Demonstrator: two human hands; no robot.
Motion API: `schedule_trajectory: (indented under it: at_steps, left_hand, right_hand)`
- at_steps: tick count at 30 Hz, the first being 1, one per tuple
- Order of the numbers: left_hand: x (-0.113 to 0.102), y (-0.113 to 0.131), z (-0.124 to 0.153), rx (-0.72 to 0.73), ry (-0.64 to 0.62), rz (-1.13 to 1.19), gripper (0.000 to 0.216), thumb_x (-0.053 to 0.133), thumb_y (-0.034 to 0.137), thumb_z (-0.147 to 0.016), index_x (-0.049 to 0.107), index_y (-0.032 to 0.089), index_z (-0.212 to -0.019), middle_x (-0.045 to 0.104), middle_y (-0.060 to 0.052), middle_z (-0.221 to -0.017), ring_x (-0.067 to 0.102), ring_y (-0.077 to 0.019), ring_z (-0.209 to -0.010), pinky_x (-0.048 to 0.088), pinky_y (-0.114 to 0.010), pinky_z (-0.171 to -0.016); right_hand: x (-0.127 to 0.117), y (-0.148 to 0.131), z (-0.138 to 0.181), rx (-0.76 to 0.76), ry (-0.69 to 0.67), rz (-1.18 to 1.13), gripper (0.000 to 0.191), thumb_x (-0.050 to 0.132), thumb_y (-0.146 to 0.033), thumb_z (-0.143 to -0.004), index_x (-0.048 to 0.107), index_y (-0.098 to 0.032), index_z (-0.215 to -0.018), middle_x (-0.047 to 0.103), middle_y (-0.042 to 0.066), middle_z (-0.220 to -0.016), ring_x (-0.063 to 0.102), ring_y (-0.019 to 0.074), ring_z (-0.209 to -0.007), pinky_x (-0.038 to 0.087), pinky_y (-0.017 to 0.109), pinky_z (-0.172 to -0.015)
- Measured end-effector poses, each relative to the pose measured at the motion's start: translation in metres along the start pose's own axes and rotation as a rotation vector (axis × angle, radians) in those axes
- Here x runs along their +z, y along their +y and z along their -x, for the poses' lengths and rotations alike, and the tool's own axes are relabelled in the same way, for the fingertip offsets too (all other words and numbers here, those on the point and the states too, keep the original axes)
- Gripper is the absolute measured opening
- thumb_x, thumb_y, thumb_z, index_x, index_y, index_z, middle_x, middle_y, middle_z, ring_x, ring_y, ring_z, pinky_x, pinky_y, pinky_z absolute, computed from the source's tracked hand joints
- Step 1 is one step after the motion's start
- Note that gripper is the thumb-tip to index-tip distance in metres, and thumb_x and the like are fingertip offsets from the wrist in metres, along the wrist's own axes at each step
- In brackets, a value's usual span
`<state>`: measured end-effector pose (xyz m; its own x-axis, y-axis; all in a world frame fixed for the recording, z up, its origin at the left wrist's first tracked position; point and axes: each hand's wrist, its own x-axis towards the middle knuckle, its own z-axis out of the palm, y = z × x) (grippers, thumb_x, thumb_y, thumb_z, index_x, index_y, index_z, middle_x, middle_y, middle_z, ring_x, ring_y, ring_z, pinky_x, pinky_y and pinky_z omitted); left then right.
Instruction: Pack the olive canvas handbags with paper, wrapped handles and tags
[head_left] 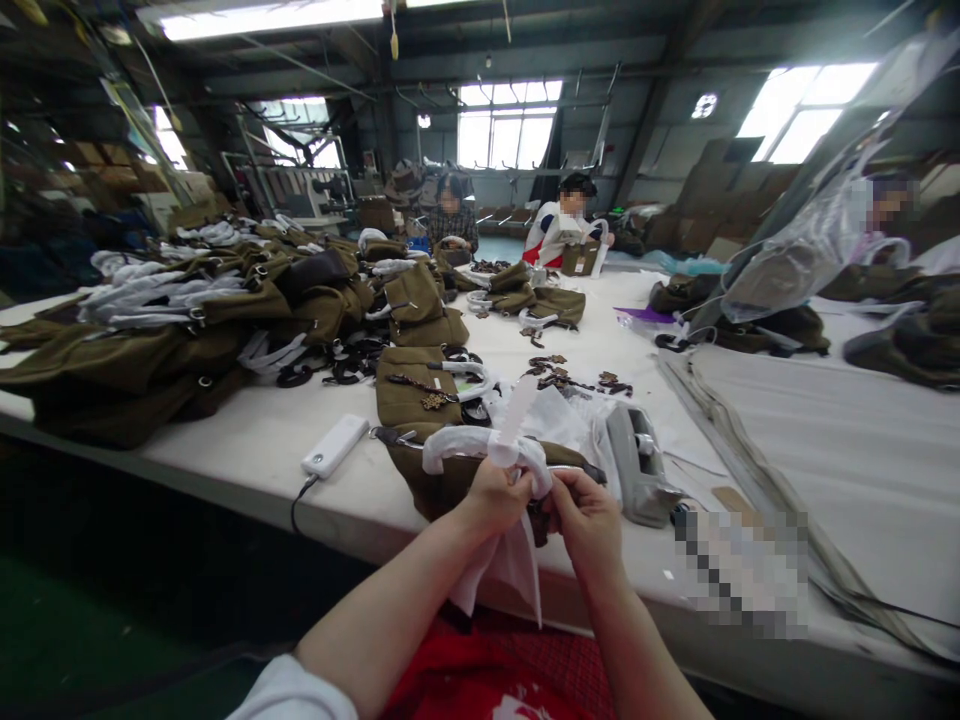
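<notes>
An olive handbag [427,485] with a silver zip lies at the table's front edge, right before me. Its handle [457,438] is wrapped in white material. My left hand [496,495] is closed at the right end of this handle. Close beside it, my right hand [586,508] is pinched at the handle's lower end; what its fingertips hold is hidden. A white strip with a wavy edge [517,408] stands up above my left hand. Thin white sheets [517,565] hang below my hands.
Another olive bag [409,390] with a charm lies just behind. Bags [150,370] are heaped at left, near a white power bank [335,445] with a cable. A grey tape dispenser [637,465] stands at right. Across the table [600,350], a person [547,235] handles a bag.
</notes>
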<state>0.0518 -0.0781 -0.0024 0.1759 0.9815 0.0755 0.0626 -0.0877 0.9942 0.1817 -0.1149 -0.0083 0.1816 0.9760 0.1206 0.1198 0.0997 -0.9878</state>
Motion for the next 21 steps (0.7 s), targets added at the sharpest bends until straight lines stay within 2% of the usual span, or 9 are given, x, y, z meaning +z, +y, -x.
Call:
schedule_trajectory:
  at_steps: [4, 6, 8, 10, 11, 13, 15, 16, 21]
  left_hand:
    - [-0.014, 0.011, 0.005, 0.079, -0.029, -0.152, 0.016, 0.058, 0.029, -0.080, 0.068, 0.016, -0.078, 0.063, -0.001, -0.073, 0.055, -0.0146, -0.069, 0.044, -0.026, -0.068]
    - [-0.031, 0.018, 0.014, 0.130, 0.051, -0.233, 0.023, 0.061, 0.036, -0.082, 0.069, 0.016, -0.092, 0.065, -0.004, -0.083, 0.058, -0.0167, -0.077, 0.046, -0.028, -0.074]
    - [-0.052, 0.021, 0.028, 0.094, 0.106, -0.249, 0.040, 0.072, 0.039, -0.075, 0.065, 0.016, -0.107, 0.066, -0.006, -0.097, 0.061, -0.0195, -0.087, 0.047, -0.031, -0.082]
    - [-0.071, 0.021, 0.045, 0.027, 0.034, -0.232, 0.063, 0.083, 0.036, -0.062, 0.061, 0.018, -0.118, 0.065, -0.009, -0.111, 0.062, -0.0226, -0.097, 0.048, -0.033, -0.087]
    - [-0.079, 0.019, 0.053, 0.010, -0.023, -0.243, 0.067, 0.086, 0.032, -0.058, 0.061, 0.019, -0.119, 0.065, -0.009, -0.115, 0.062, -0.0238, -0.100, 0.048, -0.034, -0.090]
    - [-0.086, 0.014, 0.065, 0.009, -0.109, -0.313, 0.049, 0.081, 0.026, -0.063, 0.066, 0.019, -0.109, 0.067, -0.008, -0.112, 0.062, -0.0242, -0.103, 0.046, -0.034, -0.093]
    - [-0.084, 0.008, 0.070, 0.007, -0.141, -0.392, 0.019, 0.069, 0.023, -0.075, 0.070, 0.017, -0.093, 0.070, -0.008, -0.105, 0.063, -0.0234, -0.100, 0.046, -0.034, -0.093]
    - [-0.080, 0.005, 0.071, 0.005, -0.147, -0.407, 0.012, 0.062, 0.024, -0.081, 0.070, 0.017, -0.087, 0.070, -0.009, -0.102, 0.064, -0.0231, -0.098, 0.047, -0.034, -0.093]
    - [-0.043, -0.004, 0.069, 0.117, -0.227, -0.291, 0.023, 0.046, 0.028, -0.094, 0.066, 0.017, -0.087, 0.062, -0.010, -0.128, 0.055, -0.0226, -0.121, 0.038, -0.035, -0.108]
  right_hand:
    - [-0.007, 0.002, 0.005, -0.067, -0.011, 0.052, 0.038, 0.061, -0.053, -0.086, 0.067, -0.018, -0.098, 0.063, 0.001, -0.067, 0.053, 0.0111, -0.047, 0.043, 0.023, -0.043]
    - [-0.015, 0.007, 0.013, -0.130, 0.098, 0.137, 0.038, 0.063, -0.051, -0.085, 0.064, -0.018, -0.104, 0.066, 0.003, -0.074, 0.058, 0.0134, -0.053, 0.047, 0.024, -0.047]
    - [-0.021, 0.015, 0.022, -0.178, 0.206, 0.267, 0.036, 0.065, -0.050, -0.083, 0.064, -0.019, -0.101, 0.068, 0.005, -0.080, 0.062, 0.0160, -0.061, 0.051, 0.027, -0.055]
    - [-0.023, 0.025, 0.030, -0.189, 0.200, 0.396, 0.036, 0.068, -0.051, -0.080, 0.064, -0.019, -0.096, 0.070, 0.007, -0.084, 0.064, 0.0189, -0.068, 0.053, 0.031, -0.064]
    - [-0.021, 0.030, 0.034, -0.177, 0.162, 0.436, 0.037, 0.069, -0.052, -0.078, 0.064, -0.020, -0.095, 0.071, 0.007, -0.086, 0.065, 0.0205, -0.072, 0.054, 0.033, -0.068]
    - [-0.015, 0.038, 0.038, -0.120, 0.086, 0.434, 0.040, 0.070, -0.054, -0.077, 0.062, -0.020, -0.096, 0.071, 0.008, -0.085, 0.067, 0.0228, -0.076, 0.054, 0.036, -0.072]
    - [-0.007, 0.044, 0.040, -0.043, 0.036, 0.338, 0.040, 0.068, -0.055, -0.079, 0.060, -0.019, -0.095, 0.072, 0.009, -0.085, 0.068, 0.0237, -0.077, 0.055, 0.036, -0.072]
    - [-0.003, 0.046, 0.040, -0.008, 0.015, 0.276, 0.040, 0.066, -0.055, -0.080, 0.060, -0.019, -0.095, 0.072, 0.009, -0.086, 0.069, 0.0240, -0.077, 0.055, 0.035, -0.072]
    - [0.007, 0.050, 0.033, 0.096, -0.005, 0.007, 0.048, 0.070, -0.058, -0.075, 0.063, -0.016, -0.098, 0.073, 0.010, -0.088, 0.069, 0.0238, -0.078, 0.055, 0.034, -0.071]
